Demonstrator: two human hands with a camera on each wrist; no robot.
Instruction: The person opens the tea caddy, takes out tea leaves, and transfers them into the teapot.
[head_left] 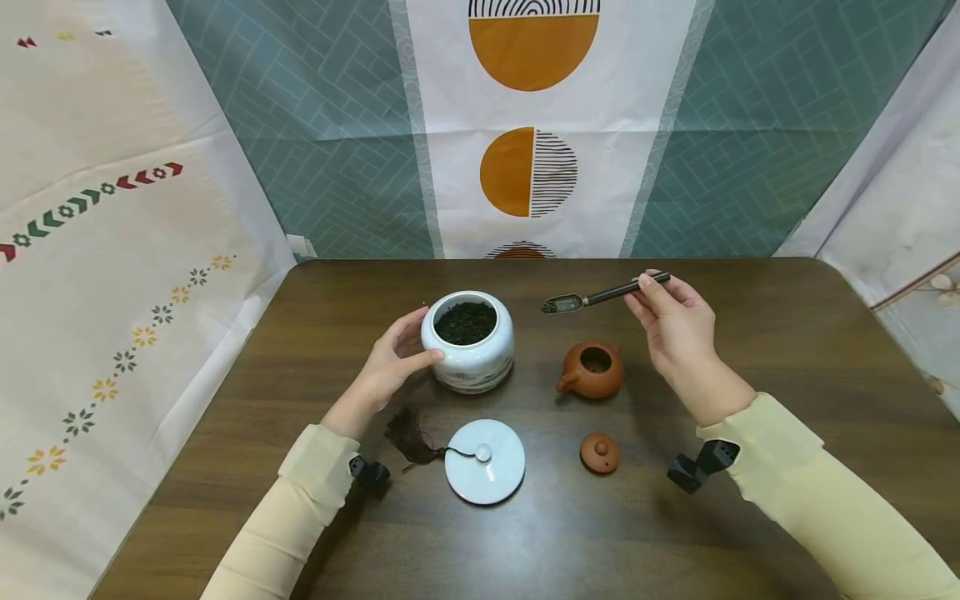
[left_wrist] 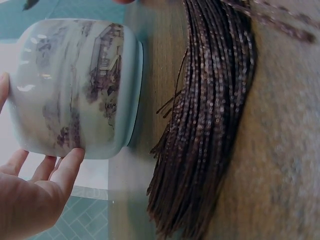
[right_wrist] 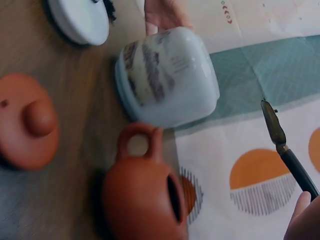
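Note:
My left hand (head_left: 390,357) grips the side of a white porcelain tea jar (head_left: 474,367), its thumb near the rim and its fingers round the far side. Dark loose tea leaves (head_left: 467,322) fill much of the jar, and the left wrist view shows a painted landscape on its wall (left_wrist: 70,90). My right hand (head_left: 678,325) pinches the black handle of a tea scoop (head_left: 564,303) between thumb and fingers. Some leaves lie in the scoop's metal bowl, held above and behind a brown clay teapot (head_left: 592,382). The teapot stands uncovered, its round opening facing up.
The jar's white lid (head_left: 486,479) lies in front of the jar, with a dark brown tassel (head_left: 411,437) stretching left from its knob. The teapot's clay lid (head_left: 600,454) rests right of it on the wooden table (head_left: 525,550). Patterned cloth (head_left: 360,167) hangs behind.

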